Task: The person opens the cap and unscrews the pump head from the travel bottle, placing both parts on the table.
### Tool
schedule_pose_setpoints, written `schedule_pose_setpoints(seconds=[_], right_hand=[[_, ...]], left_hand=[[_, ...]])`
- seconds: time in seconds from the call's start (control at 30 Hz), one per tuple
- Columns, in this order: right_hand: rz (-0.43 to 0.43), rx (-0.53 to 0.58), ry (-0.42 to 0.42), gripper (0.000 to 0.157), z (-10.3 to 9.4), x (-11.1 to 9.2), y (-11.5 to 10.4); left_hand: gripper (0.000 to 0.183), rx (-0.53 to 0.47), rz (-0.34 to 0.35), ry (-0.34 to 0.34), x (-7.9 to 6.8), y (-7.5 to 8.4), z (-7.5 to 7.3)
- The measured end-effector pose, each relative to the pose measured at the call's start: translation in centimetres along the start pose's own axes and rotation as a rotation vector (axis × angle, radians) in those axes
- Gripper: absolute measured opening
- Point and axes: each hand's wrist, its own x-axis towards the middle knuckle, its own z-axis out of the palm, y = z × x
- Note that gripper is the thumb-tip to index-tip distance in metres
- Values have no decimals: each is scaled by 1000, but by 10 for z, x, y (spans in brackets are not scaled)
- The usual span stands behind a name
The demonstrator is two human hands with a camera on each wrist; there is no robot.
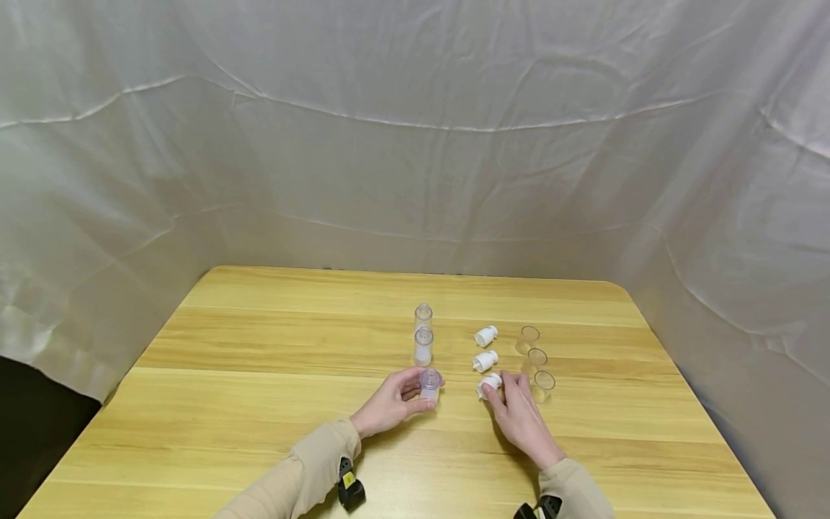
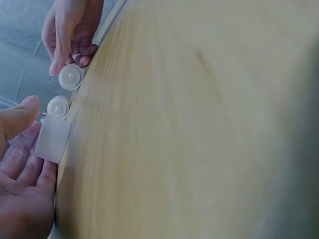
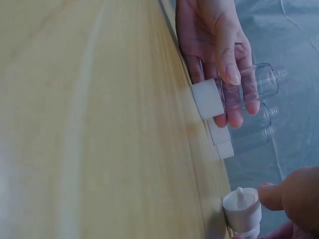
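My left hand (image 1: 389, 400) holds a small clear bottle (image 1: 431, 380) upright, thumb on the near side and fingers on the far side. The white base (image 3: 208, 99) of this bottle touches the tabletop in the right wrist view. Behind it stand two matching clear bottles, a nearer one (image 1: 424, 349) and a farther one (image 1: 423, 314). To the right, my right hand (image 1: 519, 414) pinches a white pump head (image 1: 488, 387) lying on its side, hollow end to the left, with a short stem inside (image 3: 241, 198). Its fingers partly cover the pump head.
Two more white pump heads, one in the middle (image 1: 485, 361) and one farther back (image 1: 485, 336), lie in the same column. Three clear caps (image 1: 544, 382) stand in a column to their right. The wooden table (image 1: 227, 404) is bordered by a grey curtain (image 1: 415, 180).
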Motion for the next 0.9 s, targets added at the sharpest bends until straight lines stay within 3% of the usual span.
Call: schedule_pose_setpoints(seconds=[0.17,0.43,0.7,0.9], right_hand=[[4,7,1,48,-2,-3,0],[-1,5,-16,31,-3,-6,0],[-121,-79,20,66,1,-15,-3],[-202,-115,53,69,2,-21,-6]], left_hand=[[54,14,6,7,1,0,1],[55,73,7,80,0,1,3],[49,87,17,177,2,2,4],[49,113,12,212,5,1,5]])
